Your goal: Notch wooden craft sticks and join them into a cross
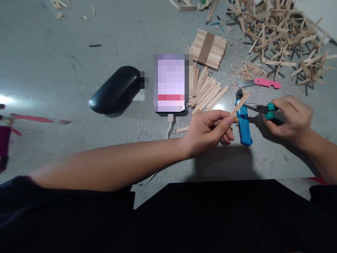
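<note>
Around the blue cutter [244, 130], a grey table [52, 77] is seen as the largest thing. Beyond the cutter and to its right, one broad pile of crossed sticks [280, 63] is spread, too tangled to be counted. Well to its left, one black case [116, 88] is laid; nearer on that side, one phone [171, 84] is set with a cable plugged in. Beyond it and to the left, one banded bundle [206, 49] is placed, with more than ten loose sticks [217, 98] fanned out below. To the cutter's right, one pair of pliers [259, 108] is held by the right hand [297, 117], whose fingers are closed around the handles. Just beyond the cutter, one pink knife [267, 83] is left open beside scattered shavings [249, 70]. Over the cutter's upper part, one wooden stick [240, 104] is pinched between the thumb and fingers of the left hand [205, 133]. By judgement, the stick is being presented to the pliers, for which a steady pinch and careful aim are needed; whether it is bitten by their tips cannot be told.
</note>
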{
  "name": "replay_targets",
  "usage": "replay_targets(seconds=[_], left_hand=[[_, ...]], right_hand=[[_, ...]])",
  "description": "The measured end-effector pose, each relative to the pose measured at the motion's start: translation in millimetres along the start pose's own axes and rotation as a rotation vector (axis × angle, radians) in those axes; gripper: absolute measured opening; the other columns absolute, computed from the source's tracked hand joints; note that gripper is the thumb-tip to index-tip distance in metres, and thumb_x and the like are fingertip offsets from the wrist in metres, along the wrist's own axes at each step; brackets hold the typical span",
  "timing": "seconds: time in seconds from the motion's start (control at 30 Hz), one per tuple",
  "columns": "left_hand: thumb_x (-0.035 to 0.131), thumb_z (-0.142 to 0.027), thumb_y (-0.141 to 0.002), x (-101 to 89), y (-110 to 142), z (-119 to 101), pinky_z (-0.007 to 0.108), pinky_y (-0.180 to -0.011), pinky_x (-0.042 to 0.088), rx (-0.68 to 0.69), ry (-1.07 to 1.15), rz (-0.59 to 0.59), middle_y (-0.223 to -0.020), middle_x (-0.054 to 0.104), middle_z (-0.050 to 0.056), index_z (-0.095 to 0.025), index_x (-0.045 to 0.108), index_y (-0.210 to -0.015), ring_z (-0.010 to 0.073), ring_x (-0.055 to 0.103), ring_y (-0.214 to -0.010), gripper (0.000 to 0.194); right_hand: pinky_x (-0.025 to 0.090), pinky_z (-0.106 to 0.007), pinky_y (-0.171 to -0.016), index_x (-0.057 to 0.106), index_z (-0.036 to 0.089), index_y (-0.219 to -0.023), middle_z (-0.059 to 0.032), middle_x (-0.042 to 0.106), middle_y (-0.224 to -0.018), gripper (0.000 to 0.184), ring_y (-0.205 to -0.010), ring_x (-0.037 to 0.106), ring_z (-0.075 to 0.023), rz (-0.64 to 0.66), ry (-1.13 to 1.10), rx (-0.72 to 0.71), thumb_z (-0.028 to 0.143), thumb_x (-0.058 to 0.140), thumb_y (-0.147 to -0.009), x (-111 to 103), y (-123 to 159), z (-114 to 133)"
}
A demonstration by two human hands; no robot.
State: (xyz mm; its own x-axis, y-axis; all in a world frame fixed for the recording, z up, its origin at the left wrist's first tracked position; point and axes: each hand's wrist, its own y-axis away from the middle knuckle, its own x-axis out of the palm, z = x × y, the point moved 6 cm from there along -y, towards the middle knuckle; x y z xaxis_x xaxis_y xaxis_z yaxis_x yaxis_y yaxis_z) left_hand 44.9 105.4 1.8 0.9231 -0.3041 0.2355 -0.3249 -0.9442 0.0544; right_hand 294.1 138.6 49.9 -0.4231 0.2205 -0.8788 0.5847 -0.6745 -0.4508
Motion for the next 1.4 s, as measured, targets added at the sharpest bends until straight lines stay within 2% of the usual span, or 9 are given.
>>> replay_targets(seconds=[0.17, 0.3, 0.37, 0.5, 0.73, 1.1, 1.4], left_hand=[[0.079, -0.062, -0.108, -1.6, -1.0, 1.7, 0.021, -0.057, 0.066, 0.010, -0.042, -0.001, -0.070, 0.080, 0.005, -0.014, 0.080, -0.106, 0.0131, 0.076, -0.056, 0.048], [0.074, -0.054, -0.111, -6.4, -1.6, -5.8, 0.022, -0.042, 0.044, 0.111, -0.167, -0.043, -0.056, 0.062, -0.002, -0.018, 0.083, -0.098, 0.0095, 0.052, -0.045, 0.039], [0.073, -0.046, -0.110, -9.4, -1.8, -10.7, 0.025, -0.042, 0.037, 0.157, -0.247, -0.086, -0.054, 0.055, -0.004, -0.019, 0.084, -0.093, 0.0098, 0.044, -0.047, 0.033], [0.071, -0.038, -0.108, -11.0, -2.3, -14.3, 0.027, -0.049, 0.037, 0.186, -0.316, -0.105, -0.060, 0.058, -0.002, -0.019, 0.085, -0.090, 0.0111, 0.046, -0.054, 0.030], [0.072, -0.046, -0.109, -12.7, -2.0, -11.4, 0.028, -0.053, 0.039, 0.199, -0.350, -0.106, -0.063, 0.062, 0.000, -0.020, 0.086, -0.091, 0.0130, 0.050, -0.057, 0.034], [0.073, -0.041, -0.108, -12.5, -5.1, -10.1, 0.024, -0.051, 0.038, 0.263, -0.347, -0.089, -0.062, 0.065, 0.001, -0.015, 0.090, -0.095, 0.0113, 0.052, -0.057, 0.034], [0.072, -0.032, -0.107, -10.8, -4.3, -15.6, 0.022, -0.045, 0.032, 0.282, -0.373, -0.042, -0.057, 0.060, -0.002, -0.014, 0.088, -0.091, 0.0087, 0.046, -0.050, 0.029]], right_hand=[[0.062, -0.044, -0.073, 0.076, 0.029, -0.113, -0.0065, 0.083, -0.103, 0.021, -0.084, 0.078, -0.0274, 0.073, -0.268, 0.086, 0.032, 0.079, -0.093, 14.2, -2.3, 3.7], [0.064, -0.044, -0.077, 0.078, 0.030, -0.112, -0.0044, 0.084, -0.104, 0.020, -0.087, 0.080, -0.0270, 0.123, -0.409, 0.146, 0.028, 0.080, -0.091, 16.0, -4.2, 6.5], [0.063, -0.042, -0.075, 0.080, 0.031, -0.112, -0.0034, 0.084, -0.103, 0.020, -0.086, 0.079, -0.0260, 0.158, -0.458, 0.169, 0.028, 0.081, -0.092, 14.5, -5.5, 6.7], [0.062, -0.039, -0.073, 0.082, 0.030, -0.113, -0.0030, 0.084, -0.101, 0.020, -0.084, 0.079, -0.0237, 0.213, -0.531, 0.159, 0.026, 0.082, -0.093, 12.2, -7.8, 8.2], [0.062, -0.038, -0.072, 0.083, 0.030, -0.111, -0.0018, 0.084, -0.098, 0.020, -0.080, 0.077, -0.0222, 0.255, -0.594, 0.160, 0.025, 0.083, -0.092, 12.8, -10.0, 5.3], [0.062, -0.039, -0.076, 0.088, 0.031, -0.115, -0.0024, 0.085, -0.100, 0.023, -0.080, 0.077, -0.0217, 0.304, -0.692, 0.193, 0.027, 0.088, -0.092, 13.6, -9.8, 1.8], [0.054, -0.033, -0.067, 0.089, 0.029, -0.114, -0.0001, 0.080, -0.091, 0.020, -0.072, 0.069, -0.0163, 0.369, -0.734, 0.194, 0.024, 0.087, -0.094, 12.1, -11.1, 3.5]])
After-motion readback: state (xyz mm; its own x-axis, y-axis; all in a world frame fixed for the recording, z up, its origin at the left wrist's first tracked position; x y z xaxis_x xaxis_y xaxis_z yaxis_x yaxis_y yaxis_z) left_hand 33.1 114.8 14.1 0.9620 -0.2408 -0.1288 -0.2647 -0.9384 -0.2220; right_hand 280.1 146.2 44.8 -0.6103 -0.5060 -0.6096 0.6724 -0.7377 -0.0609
